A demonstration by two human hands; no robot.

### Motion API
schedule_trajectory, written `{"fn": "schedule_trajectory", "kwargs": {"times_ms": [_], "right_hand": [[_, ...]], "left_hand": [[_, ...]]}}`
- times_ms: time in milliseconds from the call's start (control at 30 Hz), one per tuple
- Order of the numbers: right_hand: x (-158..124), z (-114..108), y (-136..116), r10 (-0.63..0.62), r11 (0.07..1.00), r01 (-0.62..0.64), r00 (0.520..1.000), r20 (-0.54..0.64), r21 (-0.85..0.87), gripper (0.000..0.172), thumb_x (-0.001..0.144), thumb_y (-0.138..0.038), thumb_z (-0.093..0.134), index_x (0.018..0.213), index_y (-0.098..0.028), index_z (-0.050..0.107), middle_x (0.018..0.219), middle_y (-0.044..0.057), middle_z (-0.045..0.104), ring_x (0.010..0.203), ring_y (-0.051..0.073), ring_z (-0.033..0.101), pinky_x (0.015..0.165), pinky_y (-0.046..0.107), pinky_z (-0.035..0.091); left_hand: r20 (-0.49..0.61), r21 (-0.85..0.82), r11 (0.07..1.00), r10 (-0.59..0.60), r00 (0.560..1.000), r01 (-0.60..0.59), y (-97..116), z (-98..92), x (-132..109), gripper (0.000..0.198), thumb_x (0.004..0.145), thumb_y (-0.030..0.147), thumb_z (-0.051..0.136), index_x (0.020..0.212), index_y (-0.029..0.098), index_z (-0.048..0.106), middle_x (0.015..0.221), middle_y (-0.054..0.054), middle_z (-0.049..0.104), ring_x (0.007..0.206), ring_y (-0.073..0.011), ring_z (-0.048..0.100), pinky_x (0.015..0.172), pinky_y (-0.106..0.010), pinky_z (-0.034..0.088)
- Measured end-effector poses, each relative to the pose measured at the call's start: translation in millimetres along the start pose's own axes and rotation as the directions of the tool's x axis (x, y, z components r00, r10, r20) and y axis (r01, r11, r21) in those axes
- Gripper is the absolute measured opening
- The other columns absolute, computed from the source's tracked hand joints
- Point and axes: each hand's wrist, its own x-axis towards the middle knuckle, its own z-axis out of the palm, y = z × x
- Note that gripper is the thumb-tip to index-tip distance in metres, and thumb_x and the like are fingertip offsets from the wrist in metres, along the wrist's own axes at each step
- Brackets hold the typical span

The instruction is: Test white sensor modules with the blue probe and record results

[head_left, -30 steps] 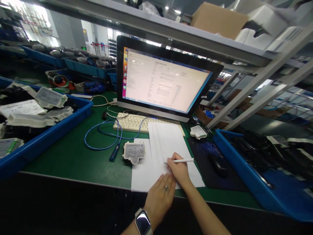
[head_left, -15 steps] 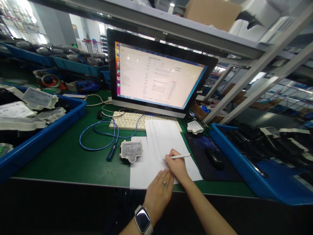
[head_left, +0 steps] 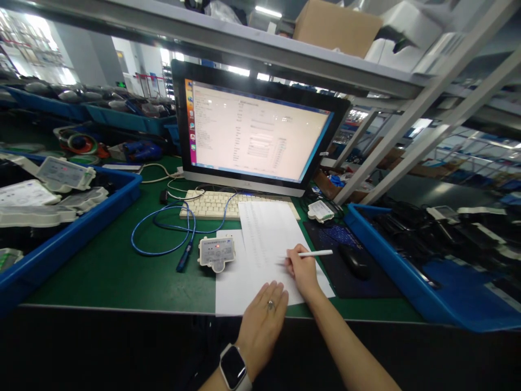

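Note:
My right hand (head_left: 302,271) pinches a white pen (head_left: 314,253) with its tip over a printed sheet of paper (head_left: 268,233) on the green bench. My left hand (head_left: 262,320), with a ring and a smartwatch on the wrist, lies flat with fingers stretched on the lower edge of a second white sheet (head_left: 236,282). A small white device with a label (head_left: 216,252) sits on that sheet, just left of the printed page. A blue cable (head_left: 163,231) loops beside it and ends in a dark probe.
A monitor (head_left: 252,130) and a cream keyboard (head_left: 211,205) stand behind the papers. A black mouse (head_left: 355,261) rests on a dark pad, with another white device (head_left: 320,210) behind it. Blue bins (head_left: 81,225) (head_left: 391,260) of parts flank the bench. A metal shelf with a cardboard box (head_left: 336,27) hangs overhead.
My right hand has lifted and moved slightly right on the page, the pen now lying flatter. The left hand stays flat on the paper. The view shifted a little.

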Motion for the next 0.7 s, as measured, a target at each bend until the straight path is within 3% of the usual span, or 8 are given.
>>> {"fn": "schedule_trajectory", "kwargs": {"times_ms": [67,133,200,300,367,467,600,700], "right_hand": [[8,-17,-3,0.056,0.998,-0.055,0.998,0.042,-0.021,0.033,0.068,-0.051,0.045,0.051,-0.023,0.038,0.039,-0.005,0.042,0.03,0.007,0.027,0.031,0.02,0.017],[15,-40,-7,0.115,0.992,-0.108,0.987,0.111,-0.069,0.036,0.064,-0.051,0.052,0.046,-0.021,0.042,0.035,-0.004,0.04,0.029,0.007,0.028,0.031,0.02,0.016],[21,-64,-9,0.169,0.981,-0.15,0.972,0.16,-0.127,0.037,0.059,-0.046,0.063,0.041,-0.02,0.044,0.031,-0.003,0.039,0.028,0.008,0.029,0.032,0.021,0.016],[29,-94,-9,0.222,0.935,-0.166,0.963,0.152,-0.314,0.04,0.057,-0.046,0.069,0.038,-0.02,0.045,0.031,-0.002,0.039,0.029,0.009,0.031,0.033,0.023,0.018],[32,-106,-8,0.208,0.872,-0.134,0.972,0.108,-0.472,0.045,0.06,-0.053,0.066,0.038,-0.021,0.044,0.034,-0.001,0.04,0.033,0.011,0.035,0.036,0.024,0.022],[28,-114,-5,0.048,0.802,-0.028,0.999,0.019,-0.597,0.052,0.065,-0.065,0.054,0.039,-0.023,0.037,0.038,-0.001,0.039,0.038,0.014,0.039,0.039,0.026,0.027],[-1,-112,9,-0.209,0.786,0.099,0.971,-0.112,-0.61,0.053,0.071,-0.069,0.043,0.044,-0.023,0.035,0.041,-0.003,0.037,0.042,0.015,0.04,0.042,0.026,0.032],[-21,-100,30,-0.259,0.788,0.149,0.961,-0.102,-0.598,0.051,0.075,-0.067,0.045,0.052,-0.022,0.046,0.046,-0.003,0.043,0.044,0.014,0.044,0.044,0.025,0.038]], "left_hand": [[0.0,-0.055,0.998,0.014,1.0,-0.014,-8,-23.9,-1,0.044,0.085,0.014,0.045,0.128,0.008,0.041,0.131,-0.013,0.05,0.124,-0.0222,0.043,0.1,-0.038,0.043],[-0.079,-0.039,0.999,-0.008,0.997,0.005,-27,-50.0,-4,0.043,0.086,0.016,0.045,0.129,0.009,0.04,0.128,-0.013,0.051,0.124,-0.0217,0.042,0.102,-0.039,0.041],[-0.143,0.049,0.994,-0.092,0.986,0.1,-53,-72.6,-6,0.04,0.087,0.017,0.047,0.126,0.011,0.044,0.126,-0.013,0.052,0.122,-0.0238,0.044,0.103,-0.043,0.039],[-0.144,0.2,0.955,-0.192,0.971,0.219,-95,-93.0,-6,0.045,0.084,0.027,0.053,0.126,0.012,0.044,0.127,-0.016,0.048,0.12,-0.03,0.044,0.1,-0.049,0.04],[-0.118,0.259,0.931,-0.236,0.965,0.259,-115,-96.7,-4,0.057,0.079,0.032,0.059,0.127,0.009,0.041,0.129,-0.018,0.045,0.119,-0.0329,0.043,0.099,-0.05,0.041],[-0.066,0.269,0.918,-0.283,0.957,0.29,-129,-92.0,-2,0.07,0.07,0.031,0.067,0.13,0.008,0.036,0.129,-0.02,0.044,0.116,-0.0331,0.046,0.096,-0.047,0.044],[-0.024,0.165,0.901,-0.402,0.915,0.4,-127,-84.3,1,0.069,0.066,0.021,0.065,0.128,0.016,0.037,0.128,-0.013,0.046,0.116,-0.0283,0.048,0.097,-0.042,0.044],[0.005,0.048,0.857,-0.514,0.858,0.513,-118,-90.9,2,0.066,0.06,0.019,0.066,0.122,0.018,0.043,0.126,-0.012,0.047,0.117,-0.0282,0.047,0.1,-0.04,0.042]]}}
